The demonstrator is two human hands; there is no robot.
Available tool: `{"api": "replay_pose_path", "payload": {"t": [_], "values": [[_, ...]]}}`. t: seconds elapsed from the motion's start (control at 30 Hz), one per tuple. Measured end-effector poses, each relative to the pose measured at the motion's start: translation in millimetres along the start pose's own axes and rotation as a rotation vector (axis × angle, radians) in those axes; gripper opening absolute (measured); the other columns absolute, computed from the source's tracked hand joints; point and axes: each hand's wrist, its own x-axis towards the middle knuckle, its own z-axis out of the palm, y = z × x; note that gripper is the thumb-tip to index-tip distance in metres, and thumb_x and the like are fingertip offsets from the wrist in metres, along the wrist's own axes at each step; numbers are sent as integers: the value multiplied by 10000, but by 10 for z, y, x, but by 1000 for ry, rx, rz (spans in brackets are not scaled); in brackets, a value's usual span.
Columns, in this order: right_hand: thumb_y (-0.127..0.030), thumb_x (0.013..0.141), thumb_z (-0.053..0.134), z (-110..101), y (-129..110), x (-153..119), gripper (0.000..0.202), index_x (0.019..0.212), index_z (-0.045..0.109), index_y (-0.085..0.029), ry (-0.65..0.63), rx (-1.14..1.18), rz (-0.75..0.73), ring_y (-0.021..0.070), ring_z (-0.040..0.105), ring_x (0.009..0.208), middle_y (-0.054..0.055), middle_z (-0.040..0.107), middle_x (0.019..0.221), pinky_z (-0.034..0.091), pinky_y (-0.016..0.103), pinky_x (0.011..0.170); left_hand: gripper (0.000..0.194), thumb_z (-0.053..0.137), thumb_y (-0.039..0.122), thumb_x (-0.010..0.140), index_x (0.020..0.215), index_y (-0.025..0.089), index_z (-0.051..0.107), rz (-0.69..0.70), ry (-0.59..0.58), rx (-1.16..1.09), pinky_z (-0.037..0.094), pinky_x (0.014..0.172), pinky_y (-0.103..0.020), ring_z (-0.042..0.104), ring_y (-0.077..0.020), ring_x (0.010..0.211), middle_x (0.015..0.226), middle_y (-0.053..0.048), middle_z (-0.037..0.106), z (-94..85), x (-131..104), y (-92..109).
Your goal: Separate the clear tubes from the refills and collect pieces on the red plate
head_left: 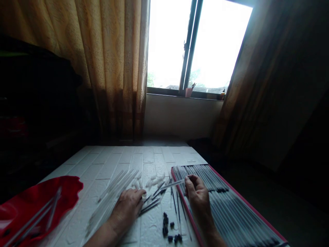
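My right hand pinches one end of a thin clear pen barrel, which points left over the table. Below and left of it, my left hand rests low on the table with its fingers curled down. Whatever its fingertips hold is hidden. Dark thin pen refills lie beside those fingertips. Behind them are small whitish translucent pieces. Several long clear barrels lie left of my left hand. Small black caps sit in a cluster between my hands.
A red-edged tray full of rows of clear pens with dark ends is at the right. On the left lies a red bag with some clear pens on it. The white brick-patterned table reaches toward a window with curtains.
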Motion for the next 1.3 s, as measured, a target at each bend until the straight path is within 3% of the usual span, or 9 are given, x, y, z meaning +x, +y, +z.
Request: {"api": "replay_pose_path", "payload": {"t": [0.2,0.3,0.4,0.53,0.7,0.87,1.0,1.13,1.3], "values": [[-415,712,671,52,16,-97,246,741,576,-191,-86,15,26,116,503,508,-30,557,613,418,218,482,206,496,161,837,891,237,680,-58,-89,91,420,855,-385,603,-268,976,971,-71,680,-142,-36,17],[-399,733,660,70,50,-125,277,893,678,-173,-125,1,38,123,511,536,-14,592,634,439,233,521,232,487,100,788,899,229,645,-59,10,-5,409,873,-393,600,-275,995,982,-82,681,-154,-18,-7],[-431,704,685,100,82,-149,385,977,731,-163,-140,-16,64,131,518,530,12,629,642,449,247,512,181,502,195,817,967,221,600,-104,99,-395,448,813,-345,641,-235,896,931,-67,680,-148,44,-50],[-495,651,724,164,28,-210,393,870,772,-172,-194,-18,86,130,518,500,23,631,586,449,241,475,372,574,400,819,1135,208,535,-341,56,-1194,495,703,-285,675,-182,815,988,-58,677,-176,120,-62],[-500,618,735,205,-105,-292,380,796,784,-168,-273,-71,88,126,493,460,31,625,540,431,240,445,262,671,296,806,1007,207,528,-478,47,-1691,502,701,-219,696,-136,842,1084,-49,680,-247,126,-65],[-478,633,713,220,-85,-308,332,776,790,-189,-280,-153,32,141,504,467,38,632,550,432,248,450,121,582,199,879,985,209,524,-573,76,-1764,512,708,-220,701,-109,773,1079,-37,692,-287,127,-60],[-477,653,699,229,-31,-312,319,782,790,-200,-285,-169,8,141,500,461,33,625,547,430,247,446,103,570,190,886,978,203,526,-543,66,-1781,514,731,-232,697,-109,779,1095,-49,690,-292,123,-61],[-482,661,706,224,-16,-318,332,794,783,-188,-280,-157,7,139,498,473,32,624,557,439,246,455,208,658,262,821,975,208,529,-519,78,-1727,509,710,-237,692,-122,785,1089,-52,687,-266,123,-83],[-500,672,697,218,-32,-314,356,805,765,-177,-265,-140,-2,139,495,479,22,599,545,442,242,463,445,775,458,635,950,180,629,-380,173,-1396,485,621,-245,639,-140,693,817,-11,677,-75,174,-148]]}}
